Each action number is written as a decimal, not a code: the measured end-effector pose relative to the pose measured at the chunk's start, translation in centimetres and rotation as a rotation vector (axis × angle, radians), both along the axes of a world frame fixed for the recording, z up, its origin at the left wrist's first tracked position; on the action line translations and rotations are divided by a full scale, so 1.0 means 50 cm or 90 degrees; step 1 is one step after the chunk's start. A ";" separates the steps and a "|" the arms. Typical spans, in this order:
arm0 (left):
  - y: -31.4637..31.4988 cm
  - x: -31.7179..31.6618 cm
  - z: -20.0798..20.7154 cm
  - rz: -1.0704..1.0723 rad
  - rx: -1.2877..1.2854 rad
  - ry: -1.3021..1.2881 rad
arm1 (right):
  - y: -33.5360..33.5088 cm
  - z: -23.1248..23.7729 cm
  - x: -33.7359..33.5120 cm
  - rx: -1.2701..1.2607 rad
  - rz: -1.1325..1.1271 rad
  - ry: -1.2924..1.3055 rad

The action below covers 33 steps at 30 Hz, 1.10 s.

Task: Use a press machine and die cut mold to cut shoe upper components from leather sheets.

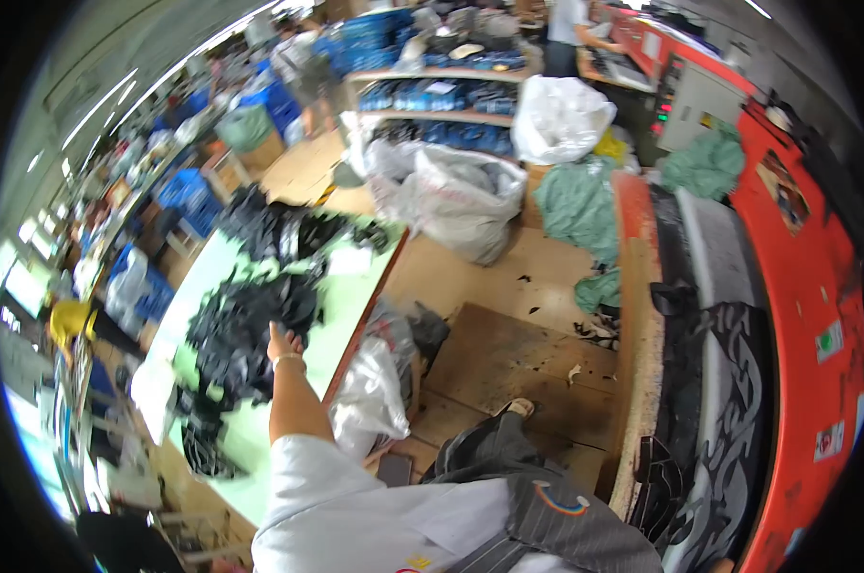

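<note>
My left hand (284,344) reaches out over the pale green table, at the right side of a heap of black cut pieces (251,320). Its fingers look stretched out, and I see nothing held in them; whether they touch the heap I cannot tell. A band circles the wrist. More black pieces (270,229) are piled at the table's far end, and others (208,444) lie at its near left. A sliver of skin at the lower edge, beside the red machine, may be my right hand (723,566); its fingers are hidden.
The green table (360,286) has a red-brown edge. Clear plastic bags (370,392) stand against it. Farther off are a large white sack (461,205) and shelves (432,119) of blue items. At right, a red machine (814,382) carries black sheet (733,382) with cut-out shapes. Other people work farther away.
</note>
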<state>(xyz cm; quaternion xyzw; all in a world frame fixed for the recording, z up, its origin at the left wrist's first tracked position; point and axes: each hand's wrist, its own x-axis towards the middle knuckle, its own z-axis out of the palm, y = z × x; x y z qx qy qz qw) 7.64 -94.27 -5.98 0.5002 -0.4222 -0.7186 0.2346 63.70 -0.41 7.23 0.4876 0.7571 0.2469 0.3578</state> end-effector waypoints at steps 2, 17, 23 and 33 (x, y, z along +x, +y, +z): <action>0.056 -0.093 -0.002 -0.128 0.014 0.012 | 0.012 -0.032 0.031 0.028 0.002 0.159; 1.631 -0.550 0.257 -1.313 -0.057 0.214 | -0.082 -0.026 -0.213 0.206 -0.509 0.430; 2.060 -0.428 0.227 -1.546 -0.393 0.193 | -0.098 -0.013 -0.257 0.184 -0.619 0.442; 2.208 -0.414 0.259 -1.359 -1.266 0.462 | -0.040 0.013 -0.342 0.233 -0.744 0.492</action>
